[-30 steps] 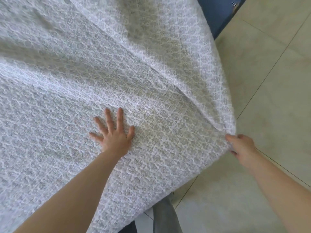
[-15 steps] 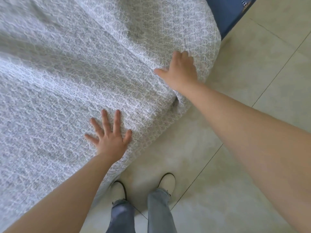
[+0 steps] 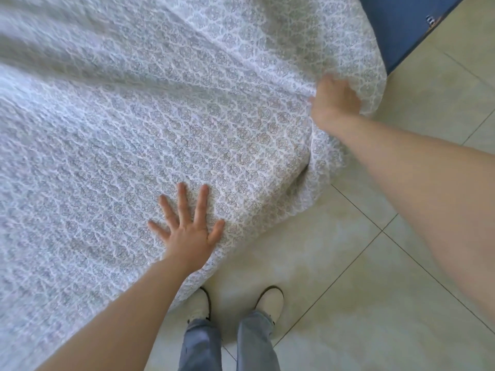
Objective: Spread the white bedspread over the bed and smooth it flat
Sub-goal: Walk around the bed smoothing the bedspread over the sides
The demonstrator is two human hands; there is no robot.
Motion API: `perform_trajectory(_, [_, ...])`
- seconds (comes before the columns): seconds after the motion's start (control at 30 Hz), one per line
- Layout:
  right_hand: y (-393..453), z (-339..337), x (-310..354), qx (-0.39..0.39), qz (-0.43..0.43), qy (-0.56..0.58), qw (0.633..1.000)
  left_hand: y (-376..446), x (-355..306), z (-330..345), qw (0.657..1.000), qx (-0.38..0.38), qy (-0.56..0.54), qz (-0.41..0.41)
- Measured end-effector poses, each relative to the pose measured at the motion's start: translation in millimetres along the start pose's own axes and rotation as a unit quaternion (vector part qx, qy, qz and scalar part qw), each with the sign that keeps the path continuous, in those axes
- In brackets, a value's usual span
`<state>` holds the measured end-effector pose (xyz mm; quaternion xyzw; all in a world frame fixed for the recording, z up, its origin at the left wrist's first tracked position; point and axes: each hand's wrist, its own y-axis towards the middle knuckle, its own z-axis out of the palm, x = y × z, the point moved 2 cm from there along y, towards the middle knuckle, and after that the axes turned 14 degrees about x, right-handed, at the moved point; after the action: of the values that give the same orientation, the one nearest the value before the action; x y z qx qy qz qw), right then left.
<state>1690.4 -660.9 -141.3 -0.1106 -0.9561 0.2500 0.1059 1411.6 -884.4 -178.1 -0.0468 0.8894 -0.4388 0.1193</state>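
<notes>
Where the white bedspread (image 3: 166, 124) fills the upper left and centre of the frame, its quilted grey-patterned surface lies over the bed and its edge drapes down to the tiled floor (image 3: 361, 277) along the lower centre. Left hand (image 3: 187, 226), lower centre: palm down, fingers straight and spread, pressing flat on the bedspread near its edge. Right hand (image 3: 334, 103), upper right: fingers curled into a bunched fold of the bedspread, gripping it; the cloth puckers into a deep crease just below the wrist. A blue panel (image 3: 407, 25) shows at the upper right corner. Two white shoes (image 3: 270, 301) and grey trouser legs (image 3: 257, 344) stand at the bottom centre.
</notes>
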Motion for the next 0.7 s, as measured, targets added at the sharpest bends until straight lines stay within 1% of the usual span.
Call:
perform_trajectory(0.1, [5,7,10,0.057,0.049,0.100,0.992,-1,-1,1,1.000,0.003,-0.006,-0.002])
perform_trajectory(0.13, [6,2,16,0.070,0.053,0.104,0.991,0,0,1,1.000,0.004,-0.009,-0.006])
perform_trajectory(0.2, [5,-12,27,0.056,0.041,0.045,0.997,0,0,-1,1.000,-0.011,-0.004,-0.011])
perform_trajectory(0.27, [4,-21,44,0.029,-0.024,-0.008,0.999,5,1,-8,0.999,-0.036,-0.002,-0.019])
perform_trajectory(0.37, [9,-21,78,0.025,-0.108,-0.024,0.994,31,-4,-36,0.997,-0.068,-0.033,-0.016])
perform_trajectory(0.47, [22,-23,114,0.007,-0.128,-0.032,0.991,65,-9,-73,0.995,-0.080,-0.057,-0.021])
perform_trajectory(0.57, [41,-29,135,0.010,-0.112,-0.024,0.993,88,-14,-95,0.995,-0.075,-0.060,-0.029])
perform_trajectory(0.63, [55,-31,150,0.027,-0.132,-0.060,0.989,96,-16,-102,0.995,-0.070,-0.056,-0.044])
perform_trajectory(0.7, [67,-40,149,0.003,-0.158,-0.092,0.983,96,-17,-103,0.995,-0.067,-0.051,-0.050])
